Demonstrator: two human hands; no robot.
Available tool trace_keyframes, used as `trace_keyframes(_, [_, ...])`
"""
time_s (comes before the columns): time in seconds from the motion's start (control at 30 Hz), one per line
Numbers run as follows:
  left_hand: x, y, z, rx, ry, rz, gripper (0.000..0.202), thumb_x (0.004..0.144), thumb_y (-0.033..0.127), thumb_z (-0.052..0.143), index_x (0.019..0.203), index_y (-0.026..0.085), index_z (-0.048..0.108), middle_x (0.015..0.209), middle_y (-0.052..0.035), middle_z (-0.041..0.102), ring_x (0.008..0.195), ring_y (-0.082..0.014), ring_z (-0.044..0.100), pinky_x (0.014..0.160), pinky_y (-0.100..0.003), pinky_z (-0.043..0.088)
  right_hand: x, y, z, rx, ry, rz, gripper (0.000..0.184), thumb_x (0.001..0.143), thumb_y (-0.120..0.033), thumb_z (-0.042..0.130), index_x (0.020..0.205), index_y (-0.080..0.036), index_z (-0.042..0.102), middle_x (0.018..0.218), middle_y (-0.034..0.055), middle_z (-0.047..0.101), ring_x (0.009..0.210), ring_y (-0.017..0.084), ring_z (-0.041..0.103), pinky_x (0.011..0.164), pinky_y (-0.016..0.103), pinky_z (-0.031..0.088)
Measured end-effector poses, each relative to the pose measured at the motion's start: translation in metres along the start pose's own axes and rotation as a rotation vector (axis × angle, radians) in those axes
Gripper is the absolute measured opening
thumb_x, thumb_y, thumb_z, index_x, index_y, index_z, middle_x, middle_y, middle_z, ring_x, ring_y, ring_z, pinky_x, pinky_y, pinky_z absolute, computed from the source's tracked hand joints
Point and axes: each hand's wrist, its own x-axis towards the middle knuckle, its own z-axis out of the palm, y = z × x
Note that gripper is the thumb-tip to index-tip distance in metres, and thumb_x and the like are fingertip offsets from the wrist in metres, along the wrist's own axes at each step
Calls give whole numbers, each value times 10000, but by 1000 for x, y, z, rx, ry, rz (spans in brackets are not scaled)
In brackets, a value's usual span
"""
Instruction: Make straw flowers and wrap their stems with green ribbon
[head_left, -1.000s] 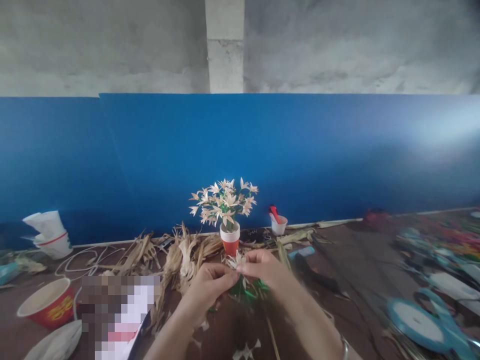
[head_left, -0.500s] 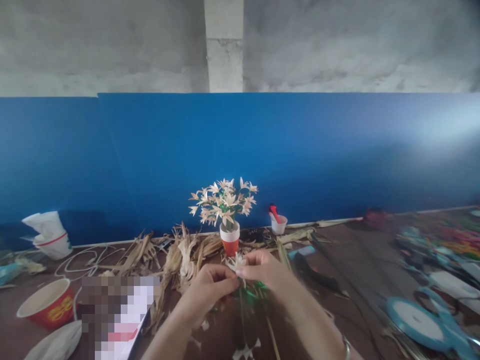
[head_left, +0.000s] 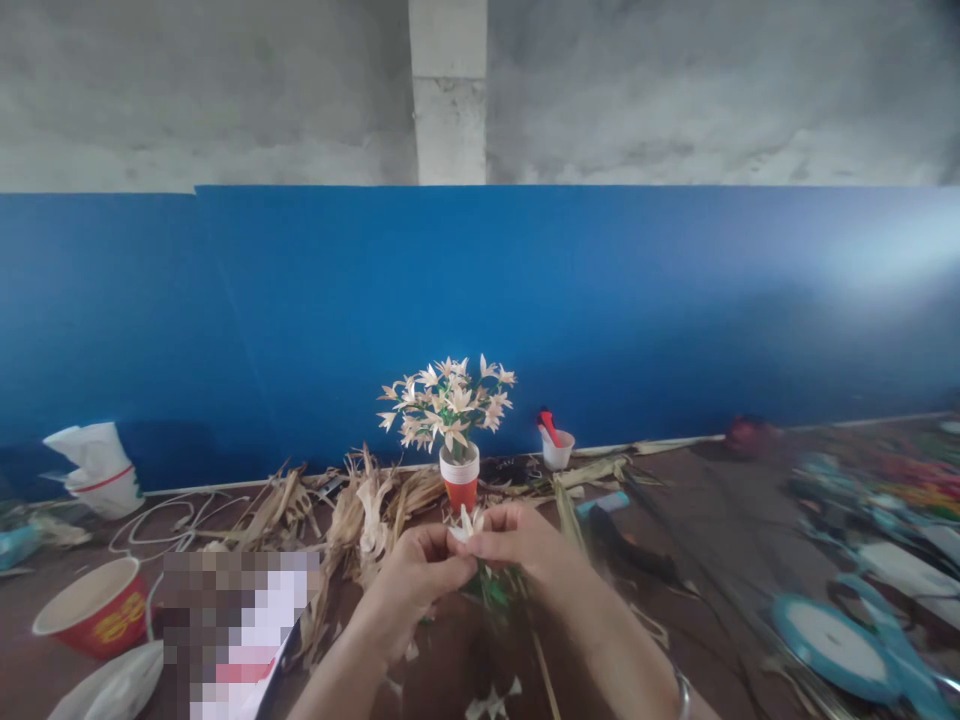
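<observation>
Low in the middle of the head view, my left hand [head_left: 429,568] and my right hand [head_left: 523,545] meet around a small white husk flower [head_left: 465,524]. Both hands are closed, thumbs and fingertips pinching the flower near its base. Its petals point upward between my fingers, and the part they grip is hidden. Green stem material [head_left: 495,590] shows blurred beneath my right hand. Just behind stands a red and white paper cup [head_left: 460,488] bearing a bunch of similar cream flowers [head_left: 450,400] on green stems.
Dry corn husks [head_left: 375,510] lie left of the cup. A small white cup [head_left: 557,452] holds something red-handled. At left stands a red paper bowl [head_left: 97,608]; at right lie a blue ribbon spool [head_left: 832,640] and scissors [head_left: 892,630]. A blue panel [head_left: 480,280] bounds the back.
My fingers have shifted slightly on the flower; its petals now stand more upright and are partly covered. The green material below shows less. Everything else stays in place.
</observation>
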Motion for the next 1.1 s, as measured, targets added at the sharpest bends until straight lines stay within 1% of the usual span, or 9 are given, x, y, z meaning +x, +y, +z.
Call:
trace_keyframes(0.2, [1, -2, 9, 72, 166, 94, 246, 591, 329, 702, 548, 159, 529, 410, 96, 381, 352, -23, 235, 360, -187, 137, 3, 0, 4, -3, 100, -15, 282, 513, -361, 764, 516, -141, 588, 467, -48, 492, 479, 70, 380, 517, 234, 268])
trace_keyframes(0.3, [2, -4, 12, 82, 248, 127, 230, 587, 312, 691, 531, 154, 535, 423, 84, 400, 390, -37, 287, 382, -179, 183, 6, 4, 5, -28, 157, -49, 260, 529, -344, 756, 521, -141, 593, 486, -43, 501, 495, 74, 385, 532, 239, 274])
trace_keyframes(0.37, [2, -5, 14, 71, 269, 129, 215, 583, 303, 688, 536, 151, 543, 434, 79, 415, 403, -43, 312, 391, -176, 209, 7, 5, 7, -28, 185, -44, 262, 525, -336, 762, 524, -138, 591, 503, -38, 517, 506, 76, 397, 541, 240, 281])
trace_keyframes(0.47, [-1, -3, 15, 28, 250, 82, 209, 588, 316, 689, 569, 148, 565, 426, 87, 401, 374, -34, 286, 371, -176, 187, 6, 5, 9, 37, 182, -17, 290, 499, -337, 787, 525, -133, 582, 516, -31, 540, 517, 80, 426, 553, 236, 299])
trace_keyframes(0.63, [-1, -1, 11, -95, 142, 28, 262, 554, 338, 725, 591, 144, 552, 419, 95, 398, 325, -5, 232, 344, -165, 137, 3, 4, 12, 193, 122, 8, 321, 469, -336, 823, 546, -126, 592, 529, -14, 577, 521, 89, 480, 554, 232, 330])
trace_keyframes(0.87, [3, -5, 7, -113, 132, -13, 270, 555, 316, 740, 583, 150, 529, 404, 104, 381, 313, -1, 234, 338, -156, 130, 3, 6, 15, 242, 119, 29, 309, 477, -315, 828, 576, -118, 612, 532, -9, 589, 507, 87, 492, 546, 228, 341])
trace_keyframes(0.97, [3, -5, 6, -170, 89, -10, 285, 546, 321, 755, 569, 148, 530, 406, 98, 389, 323, -7, 254, 341, -160, 155, 4, 8, 14, 262, 110, 31, 299, 485, -301, 828, 559, -120, 602, 504, -22, 564, 482, 79, 475, 521, 223, 325])
trace_keyframes(1.03, [3, -4, 6, -214, 55, -9, 295, 530, 322, 770, 566, 145, 536, 420, 86, 418, 334, -11, 278, 342, -161, 165, 5, 11, 11, 280, 75, 37, 277, 515, -292, 821, 576, -115, 617, 508, -22, 560, 478, 77, 470, 514, 223, 318])
trace_keyframes(1.1, [2, -3, 5, -238, 36, -22, 296, 511, 312, 781, 571, 139, 548, 465, 54, 496, 346, -10, 300, 340, -157, 151, 7, 15, 7, 307, -16, 41, 245, 569, -290, 800, 645, -106, 658, 562, -6, 588, 503, 80, 483, 532, 229, 332])
